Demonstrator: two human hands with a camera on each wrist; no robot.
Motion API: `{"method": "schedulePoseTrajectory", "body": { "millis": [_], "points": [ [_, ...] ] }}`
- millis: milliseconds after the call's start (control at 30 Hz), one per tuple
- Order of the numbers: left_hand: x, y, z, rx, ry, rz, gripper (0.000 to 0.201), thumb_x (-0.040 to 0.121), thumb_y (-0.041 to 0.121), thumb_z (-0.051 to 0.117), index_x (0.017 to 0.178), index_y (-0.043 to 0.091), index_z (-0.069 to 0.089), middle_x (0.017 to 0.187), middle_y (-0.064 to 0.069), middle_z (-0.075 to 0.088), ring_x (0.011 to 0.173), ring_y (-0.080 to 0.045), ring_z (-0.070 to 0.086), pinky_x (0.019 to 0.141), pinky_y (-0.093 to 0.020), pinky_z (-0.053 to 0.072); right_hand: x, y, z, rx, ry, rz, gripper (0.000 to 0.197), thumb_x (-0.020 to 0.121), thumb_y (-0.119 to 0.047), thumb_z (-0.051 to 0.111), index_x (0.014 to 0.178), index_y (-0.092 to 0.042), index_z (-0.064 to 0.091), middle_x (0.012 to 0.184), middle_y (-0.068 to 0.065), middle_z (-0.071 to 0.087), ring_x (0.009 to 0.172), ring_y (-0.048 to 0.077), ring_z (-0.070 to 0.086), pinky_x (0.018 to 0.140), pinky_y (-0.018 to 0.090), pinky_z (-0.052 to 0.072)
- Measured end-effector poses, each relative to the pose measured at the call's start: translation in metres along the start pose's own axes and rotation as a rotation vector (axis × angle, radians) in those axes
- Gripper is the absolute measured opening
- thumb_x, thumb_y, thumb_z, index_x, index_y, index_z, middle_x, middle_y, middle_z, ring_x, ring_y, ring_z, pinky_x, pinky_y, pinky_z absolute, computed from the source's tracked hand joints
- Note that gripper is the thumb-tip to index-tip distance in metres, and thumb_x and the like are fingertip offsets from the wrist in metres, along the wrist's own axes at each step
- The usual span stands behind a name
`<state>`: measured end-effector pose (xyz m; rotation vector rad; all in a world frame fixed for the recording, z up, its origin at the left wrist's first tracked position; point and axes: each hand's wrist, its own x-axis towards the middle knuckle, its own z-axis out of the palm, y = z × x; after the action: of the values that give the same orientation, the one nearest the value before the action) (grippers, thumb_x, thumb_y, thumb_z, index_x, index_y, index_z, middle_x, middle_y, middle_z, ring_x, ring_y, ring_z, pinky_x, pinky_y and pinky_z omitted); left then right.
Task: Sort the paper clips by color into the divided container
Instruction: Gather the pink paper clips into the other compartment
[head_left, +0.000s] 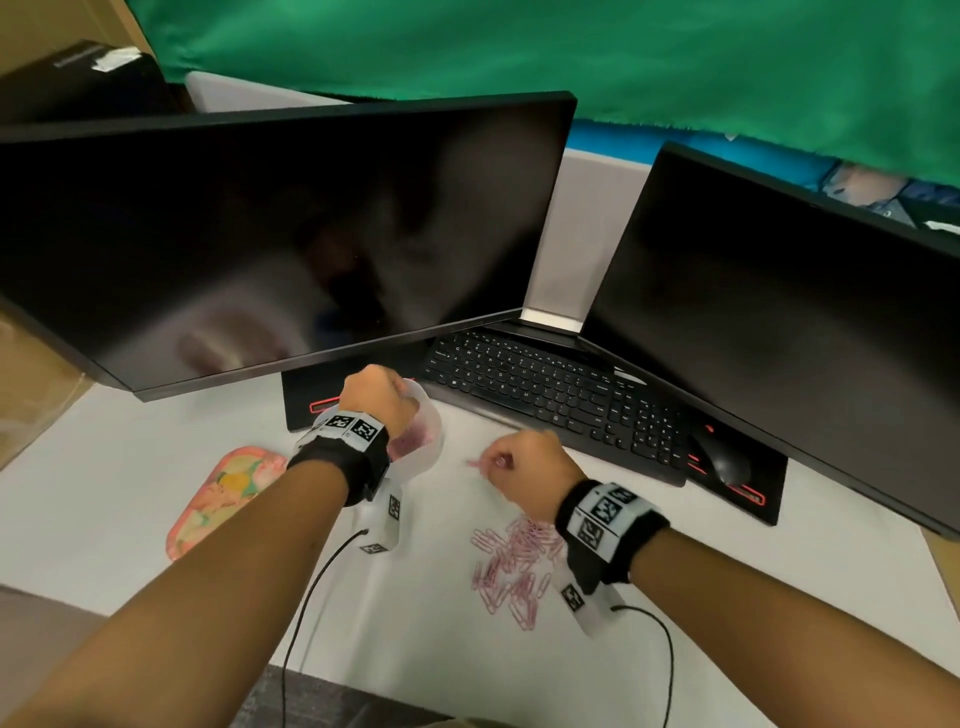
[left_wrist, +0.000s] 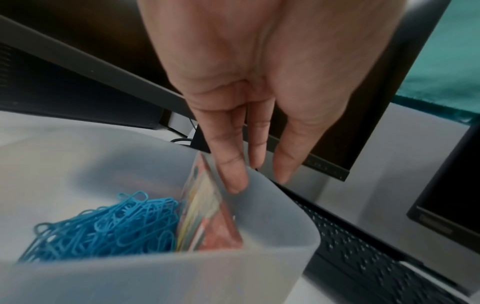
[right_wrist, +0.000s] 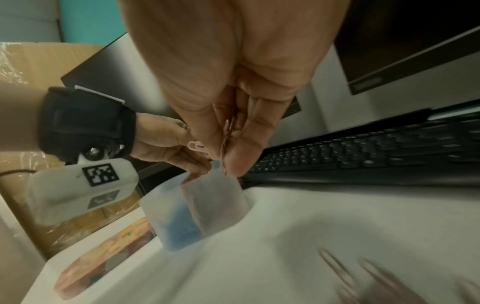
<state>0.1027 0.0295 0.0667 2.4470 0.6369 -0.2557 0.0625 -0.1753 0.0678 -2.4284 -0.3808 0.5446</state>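
White worktop (head_left: 130, 483) with two dark monitors, a black keyboard (head_left: 550, 395) and a mouse (head_left: 724, 460) along its far edge. Near the left edge lies a flat, colourfully printed lid (head_left: 223, 499). Just right of it stands the frosted divided container (left_wrist: 280, 207); your left hand (head_left: 382, 397) rests over its far rim, fingers (left_wrist: 231, 172) straight, one inside the wall and one outside it, steadying it. The left compartment holds blue paper clips (left_wrist: 103, 230); pink clips show through the right compartment in the head view. A printed card (left_wrist: 205, 207) forms the divider between them. Right of the container, your right hand (head_left: 524, 467) hovers above the worktop, its grip closed in a pinch on pink paper clips (right_wrist: 228, 142). Toward the near edge, beneath your right wrist, lies the unsorted pile of pink clips (head_left: 514, 566).
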Motion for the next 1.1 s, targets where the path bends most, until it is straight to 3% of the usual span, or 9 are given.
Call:
{"method": "schedulePoseTrajectory", "body": {
  "millis": [200, 400, 467, 667, 800, 867, 933, 1000, 1100],
  "points": [
    [-0.005, -0.025, -0.019, -0.205, 0.125, -0.012, 0.016, 0.085, 0.016, 0.057, 0.083, 0.022, 0.072, 0.095, -0.002, 0.070, 0.085, -0.021, 0.062, 0.079, -0.026, 0.049, 0.064, -0.048, 0.006, 0.009, 0.036, 0.006, 0.016, 0.087, -0.012, 0.060, 0.084, -0.014, 0.076, 0.073, 0.000, 0.063, 0.055, 0.011, 0.058, 0.062, 0.023, 0.054],
    [-0.023, -0.053, -0.018, -0.248, 0.091, -0.001, 0.017, 0.085, 0.016, 0.059, 0.073, 0.025, 0.068, 0.090, -0.003, 0.071, 0.085, -0.024, 0.068, 0.079, -0.040, 0.059, 0.109, -0.071, 0.024, -0.125, 0.038, 0.059, 0.012, 0.083, -0.011, 0.064, 0.090, -0.010, 0.074, 0.098, 0.011, 0.070, 0.085, 0.028, 0.067, 0.078, 0.034, 0.058],
    [-0.029, -0.056, -0.015, -0.252, 0.064, 0.032, 0.020, 0.084, 0.013, 0.057, 0.072, 0.025, 0.067, 0.085, -0.002, 0.070, 0.080, -0.021, 0.068, 0.077, -0.036, 0.059, 0.114, -0.072, 0.025, -0.132, 0.018, 0.063, 0.015, 0.082, -0.011, 0.064, 0.093, -0.010, 0.074, 0.103, 0.010, 0.070, 0.090, 0.029, 0.067, 0.082, 0.035, 0.057],
    [-0.046, -0.047, 0.008, -0.305, -0.233, 0.169, 0.021, 0.084, 0.004, 0.058, 0.081, 0.023, 0.066, 0.075, -0.005, 0.069, 0.062, -0.018, 0.067, 0.064, -0.034, 0.060, 0.085, -0.037, 0.003, -0.005, 0.063, 0.027, 0.019, 0.083, -0.017, 0.057, 0.092, -0.022, 0.073, 0.094, 0.003, 0.073, 0.087, 0.022, 0.068, 0.084, 0.030, 0.055],
    [-0.054, -0.043, 0.041, -0.021, -0.352, 0.319, 0.020, 0.083, 0.019, 0.065, 0.103, 0.022, 0.068, 0.085, 0.006, 0.068, 0.082, -0.013, 0.066, 0.079, -0.022, 0.051, 0.038, 0.026, -0.007, -0.149, -0.003, 0.085, 0.032, 0.094, -0.013, 0.044, 0.117, -0.019, 0.065, 0.117, 0.008, 0.067, 0.079, 0.015, 0.067, 0.070, 0.023, 0.053],
    [-0.058, -0.045, 0.062, 0.131, -0.414, 0.360, 0.042, 0.085, 0.026, 0.062, 0.127, 0.021, 0.057, 0.114, 0.002, 0.063, 0.106, -0.016, 0.060, 0.093, -0.023, 0.045, 0.012, 0.058, 0.002, -0.232, -0.096, 0.180, 0.047, 0.094, -0.012, 0.042, 0.139, -0.020, 0.046, 0.142, 0.009, 0.049, 0.097, 0.014, 0.064, 0.083, 0.023, 0.052],
    [-0.061, -0.050, 0.081, 0.285, -0.506, 0.386, 0.063, 0.089, 0.030, 0.057, 0.146, 0.019, 0.033, 0.147, -0.005, 0.039, 0.135, -0.021, 0.039, 0.111, -0.028, 0.032, -0.007, 0.083, 0.021, -0.297, -0.199, 0.258, 0.062, 0.095, -0.015, 0.040, 0.152, -0.019, 0.016, 0.160, 0.006, 0.011, 0.143, 0.020, 0.027, 0.116, 0.033, 0.027],
    [-0.066, -0.053, 0.095, 0.342, -0.562, 0.442, 0.075, 0.091, 0.027, 0.054, 0.153, 0.017, 0.013, 0.159, -0.004, 0.013, 0.146, -0.021, 0.016, 0.118, -0.030, 0.019, -0.024, 0.096, 0.040, -0.307, -0.231, 0.257, 0.070, 0.096, -0.016, 0.038, 0.153, -0.019, -0.002, 0.160, 0.005, -0.012, 0.148, 0.021, -0.006, 0.121, 0.039, 0.005],
    [-0.073, -0.053, 0.107, 0.370, -0.604, 0.561, 0.082, 0.089, 0.017, 0.052, 0.153, 0.017, 0.001, 0.161, -0.002, -0.006, 0.149, -0.019, -0.003, 0.121, -0.030, 0.009, -0.044, 0.097, 0.063, -0.333, -0.264, 0.111, 0.069, 0.098, -0.019, 0.036, 0.152, -0.017, -0.007, 0.159, 0.006, -0.016, 0.147, 0.022, -0.014, 0.117, 0.034, -0.006]
  ]
}}
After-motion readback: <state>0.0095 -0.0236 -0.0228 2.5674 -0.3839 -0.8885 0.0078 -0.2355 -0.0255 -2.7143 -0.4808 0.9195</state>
